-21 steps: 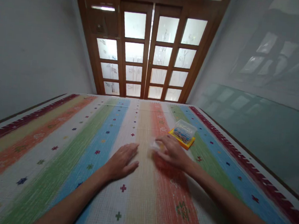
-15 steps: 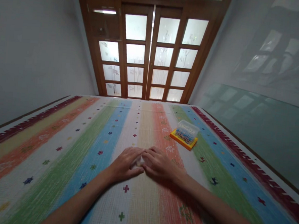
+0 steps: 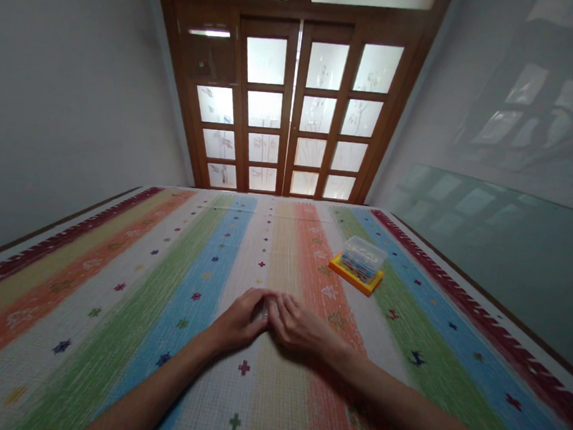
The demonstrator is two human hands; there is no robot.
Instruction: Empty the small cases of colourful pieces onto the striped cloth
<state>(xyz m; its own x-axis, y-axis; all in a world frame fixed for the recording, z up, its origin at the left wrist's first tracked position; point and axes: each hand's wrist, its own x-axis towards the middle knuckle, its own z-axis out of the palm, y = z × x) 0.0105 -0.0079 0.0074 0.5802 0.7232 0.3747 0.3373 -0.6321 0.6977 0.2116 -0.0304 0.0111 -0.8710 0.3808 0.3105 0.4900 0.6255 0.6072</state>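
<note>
My left hand (image 3: 242, 319) and my right hand (image 3: 297, 326) meet at the fingertips low over the middle of the striped tablecloth (image 3: 270, 401). Both are curled closed around a small clear or whitish thing (image 3: 262, 312). Only a sliver of it shows between the left thumb and fingers; the rest is hidden, so its kind cannot be told. The right fingers press together against the left fingertips.
To the right, beyond my hands, a clear plastic box (image 3: 362, 256) with blue contents sits on a yellow-orange tray (image 3: 353, 280). Wooden doors (image 3: 292, 108) with frosted panes stand past the table's far end. A glass panel (image 3: 495, 240) leans along the right wall.
The gap between my hands has narrowed as the right fingers and thumb drew together near the left hand. The whole view has shifted slightly. The box and tray stay put.
</note>
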